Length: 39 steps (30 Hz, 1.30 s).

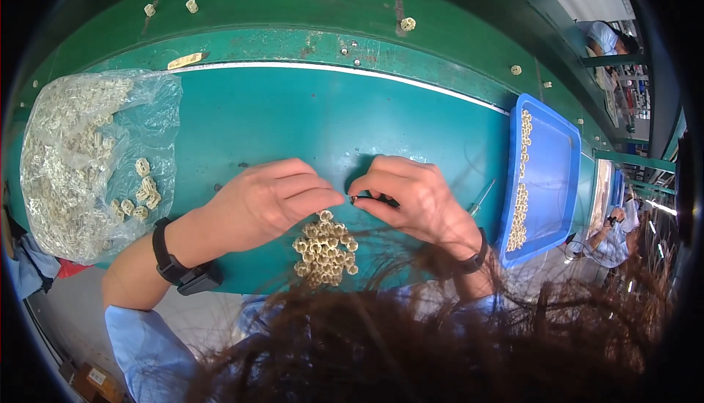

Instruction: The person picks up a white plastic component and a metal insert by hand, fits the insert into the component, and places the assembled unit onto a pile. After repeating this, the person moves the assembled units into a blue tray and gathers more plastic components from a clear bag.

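Note:
My left hand (275, 201) reaches in above a heap of small cream ring-shaped plastic parts (326, 253) near the table's front edge. Its thumb and fingers are pressed together, and anything between them is hidden. Facing it across a small gap, my right hand (414, 194) is closed with a pinch on a small dark piece (354, 199), whose tip shows at the fingertips. The kind of this piece is too small to tell. Both hands hover over the green table (249, 121).
A clear plastic bag (77, 161) full of cream parts lies at the left, with several loose parts (143, 187) at its opening. On the right stands a blue tray (570, 205) with parts along its left side. A thin tool (482, 196) lies beside it. Scattered parts sit on the green strip (257, 0) beyond.

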Tool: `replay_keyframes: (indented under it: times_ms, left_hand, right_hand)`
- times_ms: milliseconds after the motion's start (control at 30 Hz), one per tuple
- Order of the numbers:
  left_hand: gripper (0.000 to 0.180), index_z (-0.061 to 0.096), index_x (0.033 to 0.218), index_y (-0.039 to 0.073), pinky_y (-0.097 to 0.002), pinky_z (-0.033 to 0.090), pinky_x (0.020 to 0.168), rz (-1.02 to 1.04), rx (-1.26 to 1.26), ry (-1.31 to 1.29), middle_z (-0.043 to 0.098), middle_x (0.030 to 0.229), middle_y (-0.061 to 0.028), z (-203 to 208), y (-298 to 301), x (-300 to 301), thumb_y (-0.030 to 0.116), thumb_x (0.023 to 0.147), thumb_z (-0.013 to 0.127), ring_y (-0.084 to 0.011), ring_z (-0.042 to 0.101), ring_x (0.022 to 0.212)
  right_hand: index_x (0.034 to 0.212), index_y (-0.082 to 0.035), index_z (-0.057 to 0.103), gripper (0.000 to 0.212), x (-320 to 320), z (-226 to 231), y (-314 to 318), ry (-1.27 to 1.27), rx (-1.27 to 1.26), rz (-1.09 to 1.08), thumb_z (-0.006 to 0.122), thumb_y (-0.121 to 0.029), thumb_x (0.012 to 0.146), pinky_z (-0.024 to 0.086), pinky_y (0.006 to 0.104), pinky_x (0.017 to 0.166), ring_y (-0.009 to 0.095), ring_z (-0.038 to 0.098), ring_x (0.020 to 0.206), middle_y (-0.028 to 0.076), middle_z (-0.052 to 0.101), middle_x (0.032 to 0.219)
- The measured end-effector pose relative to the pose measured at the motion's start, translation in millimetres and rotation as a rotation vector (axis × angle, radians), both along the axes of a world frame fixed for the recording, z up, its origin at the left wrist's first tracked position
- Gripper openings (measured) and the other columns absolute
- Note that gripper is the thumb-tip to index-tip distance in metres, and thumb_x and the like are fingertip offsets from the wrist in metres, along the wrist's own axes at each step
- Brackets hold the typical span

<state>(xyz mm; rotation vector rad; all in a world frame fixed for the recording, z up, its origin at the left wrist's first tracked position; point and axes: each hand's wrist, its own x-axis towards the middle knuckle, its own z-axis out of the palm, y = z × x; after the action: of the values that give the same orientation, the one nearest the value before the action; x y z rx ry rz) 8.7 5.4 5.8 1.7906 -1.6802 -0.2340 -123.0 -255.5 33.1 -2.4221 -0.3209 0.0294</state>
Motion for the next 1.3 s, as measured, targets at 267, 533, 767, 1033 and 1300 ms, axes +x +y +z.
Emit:
replay_keyframes:
  times_ms: [267, 533, 767, 1033, 1300]
  left_hand:
    - [0.033, 0.08, 0.116, 0.01, -0.0391, 0.062, 0.087, 0.093, -0.025, 0.16, 0.077, 0.113, -0.0036, 3, -2, 0, 0.008, 0.085, 0.092, -0.0273, 0.072, 0.1]
    - [0.032, 0.079, 0.112, 0.01, -0.0402, 0.059, 0.083, 0.148, 0.04, 0.215, 0.074, 0.107, -0.0049, 1, -2, -5, 0.012, 0.084, 0.094, -0.028, 0.069, 0.096]
    - [0.031, 0.079, 0.112, 0.01, -0.0409, 0.059, 0.084, 0.148, 0.032, 0.242, 0.074, 0.108, -0.0048, 3, 0, -1, 0.012, 0.085, 0.093, -0.0287, 0.069, 0.096]
    - [0.029, 0.079, 0.112, 0.01, -0.0413, 0.059, 0.085, 0.116, 0.03, 0.232, 0.074, 0.108, -0.0048, -2, -1, -1, 0.01, 0.086, 0.091, -0.0288, 0.069, 0.097]
    - [0.026, 0.078, 0.11, 0.01, -0.0412, 0.059, 0.085, 0.131, 0.036, 0.238, 0.073, 0.106, -0.0051, 0, -3, -3, 0.009, 0.086, 0.091, -0.0288, 0.069, 0.097]
  right_hand:
    - [0.104, -0.013, 0.081, 0.02, -2, -1, -1, 0.001, 0.001, 0.021, 0.091, -0.011, 0.087, 0.06, 0.0411, 0.069, 0.028, 0.072, 0.079, 0.005, 0.069, 0.089]
    - [0.101, -0.013, 0.082, 0.017, 0, -4, 4, -0.003, 0.008, -0.009, 0.091, -0.01, 0.086, 0.058, 0.0409, 0.067, 0.027, 0.071, 0.077, 0.005, 0.068, 0.087]
    - [0.104, -0.014, 0.084, 0.022, 0, 3, -5, 0.026, 0.047, 0.015, 0.092, -0.012, 0.085, 0.058, 0.0408, 0.067, 0.027, 0.071, 0.078, 0.004, 0.069, 0.087]
    - [0.103, -0.014, 0.083, 0.021, 2, -3, -4, -0.032, 0.019, 0.098, 0.092, -0.014, 0.084, 0.058, 0.0412, 0.068, 0.027, 0.072, 0.08, 0.003, 0.07, 0.09]
    - [0.102, -0.013, 0.081, 0.021, 0, -8, 1, -0.1, -0.051, 0.108, 0.092, -0.015, 0.083, 0.059, 0.0405, 0.067, 0.026, 0.072, 0.079, 0.003, 0.071, 0.09]
